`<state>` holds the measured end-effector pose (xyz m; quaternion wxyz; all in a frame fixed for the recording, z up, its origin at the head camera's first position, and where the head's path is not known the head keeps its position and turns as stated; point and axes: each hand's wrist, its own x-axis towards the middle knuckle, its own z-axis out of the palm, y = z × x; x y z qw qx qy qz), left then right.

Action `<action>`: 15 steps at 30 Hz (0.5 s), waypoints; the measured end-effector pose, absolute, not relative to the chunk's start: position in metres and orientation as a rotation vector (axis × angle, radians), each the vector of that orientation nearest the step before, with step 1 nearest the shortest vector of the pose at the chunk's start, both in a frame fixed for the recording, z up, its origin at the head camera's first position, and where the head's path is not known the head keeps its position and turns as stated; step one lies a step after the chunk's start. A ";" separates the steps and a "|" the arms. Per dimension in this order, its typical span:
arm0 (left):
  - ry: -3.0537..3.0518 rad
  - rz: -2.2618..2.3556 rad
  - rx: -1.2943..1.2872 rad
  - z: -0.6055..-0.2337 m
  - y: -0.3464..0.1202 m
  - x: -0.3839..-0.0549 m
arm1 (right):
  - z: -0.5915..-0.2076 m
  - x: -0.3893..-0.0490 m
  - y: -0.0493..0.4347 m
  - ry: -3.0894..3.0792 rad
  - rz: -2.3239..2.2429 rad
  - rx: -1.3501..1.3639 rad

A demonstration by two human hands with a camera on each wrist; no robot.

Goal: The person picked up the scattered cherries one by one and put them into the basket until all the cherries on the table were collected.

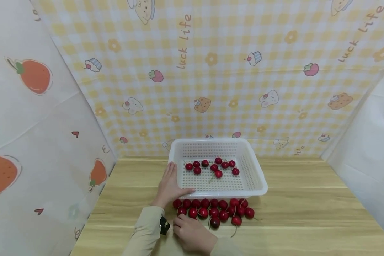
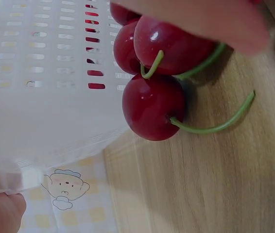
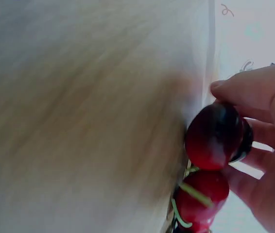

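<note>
A white plastic basket [image 1: 259, 177] holds several red cherries [image 1: 218, 174] on its slotted floor. My left hand [image 1: 170, 186] rests on the basket's near left corner, fingers along the left rim and thumb stretched along the front rim. In front of the basket, more cherries [image 1: 223, 215] lie in loose rows on the table, many with green stems. My right hand [image 1: 195, 233] is low at the left front of these rows, fingers bent. In the right wrist view a dark cherry [image 3: 214, 138] covers its fingertips, so whether they grip anything is hidden.
The wooden table [image 1: 300, 206] runs back to a yellow checked cloth [image 1: 224, 85]. White printed sheets [image 1: 60, 117] stand on both sides. A black band [image 1: 164, 225] is on the left wrist, close to the right hand.
</note>
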<state>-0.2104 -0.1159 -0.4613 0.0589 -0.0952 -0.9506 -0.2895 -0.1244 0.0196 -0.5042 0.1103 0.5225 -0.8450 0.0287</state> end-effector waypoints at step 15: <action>-2.892 -0.879 -0.263 -0.461 -0.116 -0.211 | -0.461 -0.122 0.053 -2.399 0.291 1.548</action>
